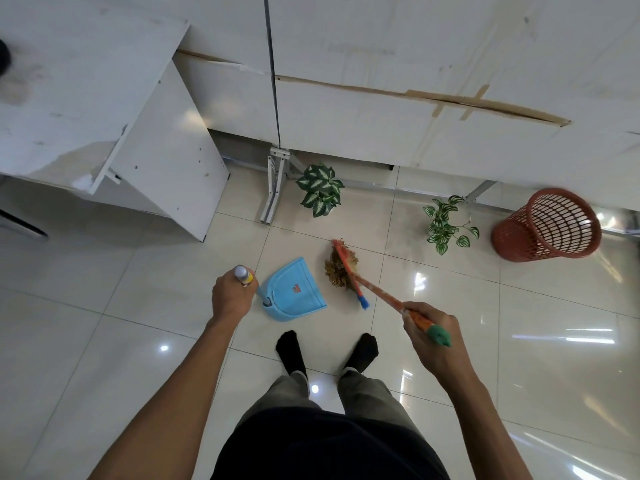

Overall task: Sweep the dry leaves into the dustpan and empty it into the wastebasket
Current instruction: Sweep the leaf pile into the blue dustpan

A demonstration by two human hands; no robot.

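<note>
Head view: we look down at the floor [138, 323]. Our left hand [232, 296] is curled tight round the top of the dustpan [294, 292] handle. Our right hand [433, 330] grips the broom [381, 293] near its green end. The dry leaves [334, 271] sit in a pile just beside the pan's open edge, under the brush. If we push too hard, leaves could fly past the pan or slip under its edge. The wastebasket [547, 225] is well apart, so leaves could spill on the way.
</note>
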